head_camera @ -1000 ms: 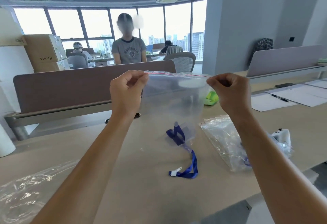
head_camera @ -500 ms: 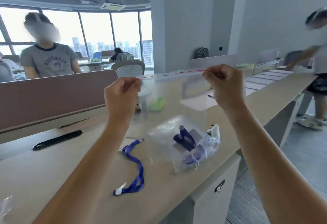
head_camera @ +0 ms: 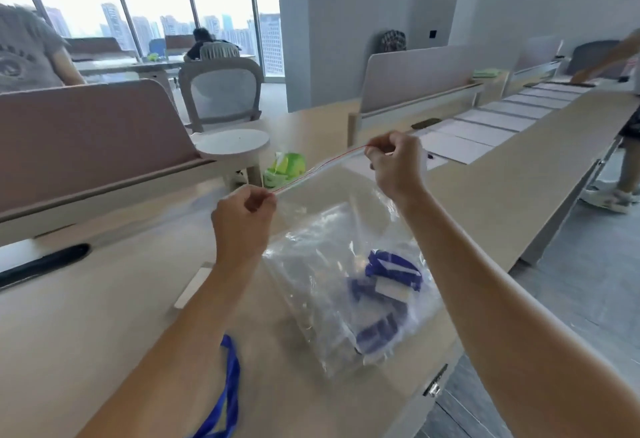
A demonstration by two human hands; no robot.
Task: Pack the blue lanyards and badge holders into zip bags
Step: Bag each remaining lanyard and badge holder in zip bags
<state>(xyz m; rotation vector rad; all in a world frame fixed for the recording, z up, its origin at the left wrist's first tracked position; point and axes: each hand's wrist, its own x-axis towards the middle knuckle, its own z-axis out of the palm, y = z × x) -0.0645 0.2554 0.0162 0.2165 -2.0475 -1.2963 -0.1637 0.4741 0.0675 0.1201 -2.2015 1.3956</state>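
My left hand point(head_camera: 244, 221) and my right hand point(head_camera: 394, 164) pinch the two top corners of a clear zip bag point(head_camera: 332, 191) with a red seal line, holding it stretched above the desk. Whether anything is inside it I cannot tell. Under it on the desk lies a pile of clear bags point(head_camera: 346, 292) that hold folded blue lanyards point(head_camera: 391, 268) and badge holders. A loose blue lanyard point(head_camera: 227, 389) lies on the desk beside my left forearm, running off the bottom edge.
The beige desk point(head_camera: 86, 316) ends at a front edge on the right, with floor beyond. A green object point(head_camera: 285, 169) and a white round stand point(head_camera: 232, 145) sit behind the bag. Paper sheets point(head_camera: 491, 122) line the far desk. People are at left and far right.
The view has swung right and down. Both hands have lowered the stretched bag toward the pile of filled bags, the left end dropping lower than the right.
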